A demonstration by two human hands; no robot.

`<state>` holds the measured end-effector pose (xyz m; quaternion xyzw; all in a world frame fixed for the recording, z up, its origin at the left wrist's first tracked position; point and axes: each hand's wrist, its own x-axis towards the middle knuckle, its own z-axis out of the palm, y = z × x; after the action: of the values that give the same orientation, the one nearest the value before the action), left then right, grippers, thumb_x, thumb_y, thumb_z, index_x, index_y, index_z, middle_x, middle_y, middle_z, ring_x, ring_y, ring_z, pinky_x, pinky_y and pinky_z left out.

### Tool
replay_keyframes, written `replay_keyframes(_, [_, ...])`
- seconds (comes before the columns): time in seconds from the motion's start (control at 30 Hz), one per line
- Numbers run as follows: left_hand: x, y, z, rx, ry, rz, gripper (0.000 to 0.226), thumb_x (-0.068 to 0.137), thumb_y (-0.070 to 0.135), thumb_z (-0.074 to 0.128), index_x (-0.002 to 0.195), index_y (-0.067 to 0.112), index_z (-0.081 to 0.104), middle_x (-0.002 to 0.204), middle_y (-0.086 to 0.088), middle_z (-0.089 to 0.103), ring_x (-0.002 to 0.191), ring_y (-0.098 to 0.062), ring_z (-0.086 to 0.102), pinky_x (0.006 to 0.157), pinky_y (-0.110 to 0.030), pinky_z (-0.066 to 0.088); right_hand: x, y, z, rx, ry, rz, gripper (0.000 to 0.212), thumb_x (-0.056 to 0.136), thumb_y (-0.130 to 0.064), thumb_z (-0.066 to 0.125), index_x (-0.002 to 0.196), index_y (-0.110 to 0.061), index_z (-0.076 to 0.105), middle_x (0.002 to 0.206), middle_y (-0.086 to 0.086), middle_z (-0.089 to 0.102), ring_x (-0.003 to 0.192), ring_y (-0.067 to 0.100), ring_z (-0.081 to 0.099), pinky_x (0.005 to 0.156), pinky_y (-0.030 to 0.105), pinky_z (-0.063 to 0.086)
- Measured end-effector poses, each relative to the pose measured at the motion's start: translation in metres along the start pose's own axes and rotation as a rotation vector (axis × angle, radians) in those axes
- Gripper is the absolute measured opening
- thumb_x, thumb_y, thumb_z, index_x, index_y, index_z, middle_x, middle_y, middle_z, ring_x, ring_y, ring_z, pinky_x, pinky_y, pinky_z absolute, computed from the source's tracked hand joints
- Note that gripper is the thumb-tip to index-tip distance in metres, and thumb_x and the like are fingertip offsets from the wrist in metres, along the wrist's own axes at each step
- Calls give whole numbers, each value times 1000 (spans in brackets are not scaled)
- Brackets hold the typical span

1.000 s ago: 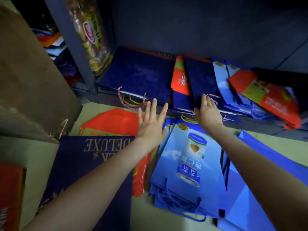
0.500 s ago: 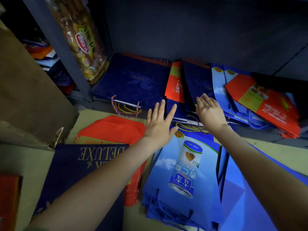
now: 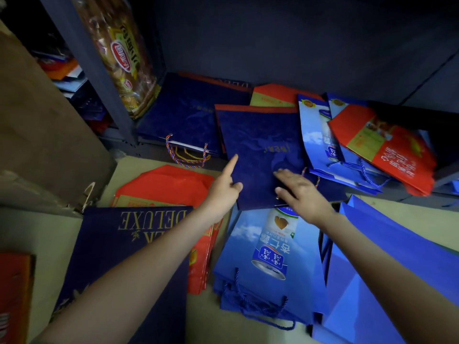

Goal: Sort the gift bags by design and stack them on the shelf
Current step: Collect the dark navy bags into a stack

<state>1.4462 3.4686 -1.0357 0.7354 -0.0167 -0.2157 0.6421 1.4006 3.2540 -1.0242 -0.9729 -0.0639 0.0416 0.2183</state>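
Observation:
A navy gift bag [image 3: 258, 147] with faint gold print lies tilted, half on the low shelf [image 3: 397, 194] and half over the floor. My left hand [image 3: 223, 192] pinches its left edge, index finger straight along the edge and thumb on top. My right hand [image 3: 301, 192] presses flat on its lower right part. On the shelf a navy stack [image 3: 188, 115] lies to the left, with light-blue bags [image 3: 315, 135] and a red bag [image 3: 387, 147] to the right. On the floor lie red bags [image 3: 169, 184], a navy DELUXE bag [image 3: 129, 244] and blue can-design bags [image 3: 273, 249].
A grey shelf post [image 3: 92, 70] stands at the left with a snack package [image 3: 121, 53] leaning behind it. A brown cardboard box [image 3: 37, 120] fills the left side. Plain blue bags [image 3: 372, 269] lie at the right, and a red box corner [image 3: 12, 294] at the lower left.
Both hands have reached onto the shelf. The navy bag that leaned among the shelf bags now lies flat and further out towards me, with my hands on it.

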Motion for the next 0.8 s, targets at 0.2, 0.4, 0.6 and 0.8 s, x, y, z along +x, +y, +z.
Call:
replay_keyframes(0.2, [-39, 1, -55, -34, 32, 63, 61, 97, 2, 44, 138, 47, 39, 130, 9, 45, 98, -3, 46, 84, -19, 38, 8, 15, -18, -128, -145, 569, 66, 96, -54, 35, 152, -24, 15, 159, -3, 16, 144, 19, 18, 115, 47, 3])
replay_keyframes(0.4, [-94, -8, -124, -103, 56, 136, 58, 97, -1, 43, 138, 40, 42, 149, 15, 33, 138, 0, 28, 117, -30, 21, 16, -35, -10, 244, -24, 508, 70, 91, -43, 57, 148, -20, 26, 138, 7, 48, 123, 23, 45, 99, 34, 34])
replay_keyframes(0.6, [-147, -35, -187, -312, -7, 46, 64, 88, 1, 57, 137, 39, 41, 144, 4, 46, 130, -12, 45, 106, -30, 39, 16, -86, 5, 1028, -20, 494, 46, 93, -12, 58, 136, -7, 43, 90, -3, 65, 72, 9, 63, 65, 26, 48])
replay_keyframes(0.8, [-174, -68, -228, 35, 120, -192, 73, 87, -5, 58, 139, 41, 38, 141, 3, 44, 116, -12, 50, 102, -37, 42, -12, -130, 51, 1050, -161, 423, 34, 89, 14, 50, 87, -18, 39, 54, -5, 48, 48, 2, 54, 55, 22, 48])
